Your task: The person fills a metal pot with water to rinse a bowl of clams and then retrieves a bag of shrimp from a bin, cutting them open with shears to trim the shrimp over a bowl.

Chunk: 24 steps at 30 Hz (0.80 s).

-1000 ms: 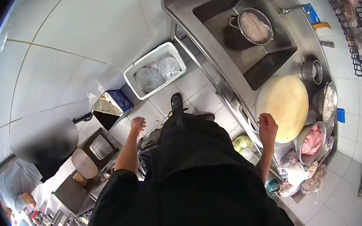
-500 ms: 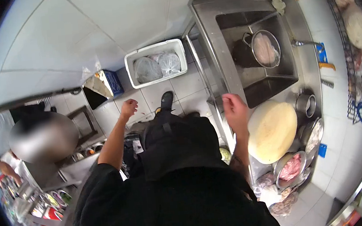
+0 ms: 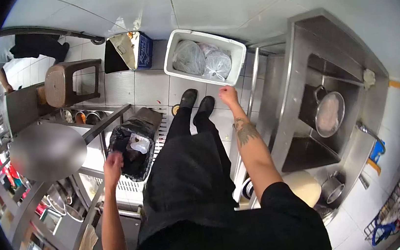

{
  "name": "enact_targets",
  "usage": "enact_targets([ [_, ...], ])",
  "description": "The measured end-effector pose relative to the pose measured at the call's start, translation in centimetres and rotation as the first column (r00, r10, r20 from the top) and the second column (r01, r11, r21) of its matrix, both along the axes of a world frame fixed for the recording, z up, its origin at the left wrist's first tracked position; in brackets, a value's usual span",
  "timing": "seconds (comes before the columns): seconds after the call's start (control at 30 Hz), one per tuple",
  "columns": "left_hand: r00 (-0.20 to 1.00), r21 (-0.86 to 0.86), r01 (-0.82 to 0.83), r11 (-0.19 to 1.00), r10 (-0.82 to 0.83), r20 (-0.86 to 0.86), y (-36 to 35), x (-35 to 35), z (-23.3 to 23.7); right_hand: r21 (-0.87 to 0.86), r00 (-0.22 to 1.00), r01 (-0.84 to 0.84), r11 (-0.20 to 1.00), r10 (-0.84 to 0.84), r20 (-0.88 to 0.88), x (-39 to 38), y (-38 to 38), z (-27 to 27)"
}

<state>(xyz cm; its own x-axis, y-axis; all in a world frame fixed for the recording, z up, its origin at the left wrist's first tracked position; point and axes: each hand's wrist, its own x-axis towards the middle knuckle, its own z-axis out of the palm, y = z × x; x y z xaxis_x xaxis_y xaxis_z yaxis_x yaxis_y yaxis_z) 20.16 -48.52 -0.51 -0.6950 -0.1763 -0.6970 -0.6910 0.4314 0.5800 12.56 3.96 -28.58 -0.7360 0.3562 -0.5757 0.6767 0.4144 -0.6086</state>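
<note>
Left hand [image 3: 112, 163]: above the black-lined bin [image 3: 123, 137]'s rim; cannot tell its grip.
Right hand [image 3: 228, 95]: loose fist, nothing seen in it, near the white crate [image 3: 196, 78]'s near wall.
White crate: on the floor, holding clear bags [image 3: 190, 57].

- We record a black plastic liner [image 3: 125, 143] in the bin just ahead of the left hand [image 3: 112, 163]: thin, creased, with a dull sheen.
- Just beyond the right hand [image 3: 227, 94] we note a white plastic tub [image 3: 170, 54], smooth and matt. Its bags [image 3: 190, 57] are clear film, crinkled and glossy.
- To the right of that hand, the sink unit [image 3: 282, 91] is brushed steel with a satin finish and soft reflections.
- The floor tiles [image 3: 146, 86] beneath both hands look like pale glazed ceramic, glossy.
- The shoes [image 3: 189, 98] beside the right hand are black and smooth, with a slight shine.
- The trousers [image 3: 190, 165] between the hands are black matt cloth.
</note>
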Motion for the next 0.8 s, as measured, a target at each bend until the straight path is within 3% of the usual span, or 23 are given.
enact_targets([
  [0.07, 0.984, -0.224, 0.15, 0.963, -0.168, -0.064, -0.8, 4.3, -0.7, 0.098, 0.999, -0.04, 0.994, 0.039, 0.01, -1.9, 1.6, -3.4],
  [0.1, 0.996, -0.219, 0.076, 0.973, -0.061, 0.072, -2.2, 7.5, -2.6, 0.103, 0.999, -0.043, 0.994, 0.043, 0.004, -3.1, 2.1, -4.3],
  [0.17, 0.984, -0.257, 0.166, 0.952, -0.143, 0.108, -4.0, 13.9, -6.5, 0.204, 0.976, -0.211, 0.956, 0.217, -0.006, -5.5, 2.6, -6.4],
  [0.2, 0.974, -0.197, 0.089, 0.976, -0.044, 0.221, -0.6, 12.7, -4.4, 0.16, 0.974, -0.226, 0.961, 0.223, 0.037, -6.6, 2.7, -7.4],
  [0.23, 0.956, -0.118, -0.03, 0.993, 0.063, 0.287, -0.8, 15.2, -5.9, 0.162, 0.974, -0.227, 0.96, 0.222, 0.048, -7.1, 2.8, -10.0],
  [0.33, 0.899, -0.095, -0.167, 0.981, 0.191, 0.394, -2.1, 23.2, -9.6, 0.295, 0.875, -0.476, 0.828, 0.481, 0.063, -8.3, 3.9, -19.2],
  [0.37, 0.873, -0.103, -0.221, 0.97, 0.244, 0.423, -1.3, 24.1, -9.4, 0.251, 0.866, -0.501, 0.828, 0.482, 0.136, -8.6, 4.2, -21.9],
  [0.43, 0.753, -0.175, -0.185, 0.967, 0.254, 0.608, -0.4, 23.7, -9.2, 0.23, 0.866, -0.499, 0.836, 0.469, 0.172, -9.3, 4.1, -26.0],
  [0.47, 0.806, -0.097, -0.276, 0.956, 0.285, 0.519, -0.6, 25.3, -9.8, 0.224, 0.862, -0.504, 0.835, 0.469, 0.19, -9.8, 4.1, -27.7],
  [0.53, 0.743, -0.118, -0.291, 0.949, 0.302, 0.598, -1.2, 25.9, -10.1, 0.3, 0.814, -0.557, 0.774, 0.439, 0.379, -10.3, 3.6, -30.1],
  [0.63, 0.724, -0.126, -0.277, 0.953, 0.293, 0.624, 0.1, 22.8, -10.4, 0.354, 0.871, -0.462, 0.813, 0.339, 0.356, -10.5, 2.5, -30.3],
  [0.7, 0.732, -0.109, -0.282, 0.953, 0.288, 0.617, 1.0, 20.2, -10.6, 0.308, 0.85, -0.485, 0.819, 0.358, 0.387, -10.8, 1.8, -28.4],
  [0.8, 0.762, -0.091, -0.322, 0.942, 0.315, 0.566, 1.7, 16.5, -11.1, 0.24, 0.761, -0.603, 0.761, 0.458, 0.46, -10.4, 2.1, -29.8],
])
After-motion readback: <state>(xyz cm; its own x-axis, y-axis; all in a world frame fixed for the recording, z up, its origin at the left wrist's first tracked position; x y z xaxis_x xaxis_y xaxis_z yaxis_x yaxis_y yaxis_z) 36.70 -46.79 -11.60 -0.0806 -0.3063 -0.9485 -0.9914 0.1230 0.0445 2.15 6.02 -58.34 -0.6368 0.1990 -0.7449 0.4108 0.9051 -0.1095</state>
